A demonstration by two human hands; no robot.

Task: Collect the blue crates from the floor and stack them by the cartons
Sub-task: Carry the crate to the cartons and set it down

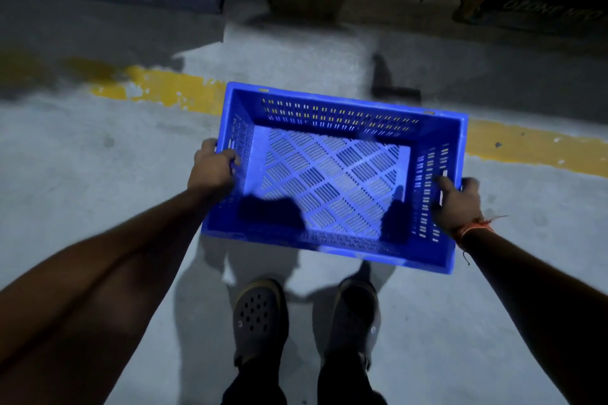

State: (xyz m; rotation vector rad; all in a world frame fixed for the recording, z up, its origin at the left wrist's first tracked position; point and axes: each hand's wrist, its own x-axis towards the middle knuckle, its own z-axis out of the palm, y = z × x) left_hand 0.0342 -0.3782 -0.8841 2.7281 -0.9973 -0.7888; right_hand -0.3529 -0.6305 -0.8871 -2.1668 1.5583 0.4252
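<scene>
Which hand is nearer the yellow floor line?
Left. The left hand grips the blue crate just below the yellow line; the right hand sits lower.

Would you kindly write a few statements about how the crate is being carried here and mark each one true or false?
1. Both hands grip the blue crate. True: the left hand and right hand hold its short sides.
2. The crate is full of cartons. False: it is empty, its slotted bottom showing.
3. A yellow floor line runs beyond the crate. True.
4. The person is barefoot. False: dark clogs are on the feet.
5. The right wrist carries an orange band. True.
</scene>
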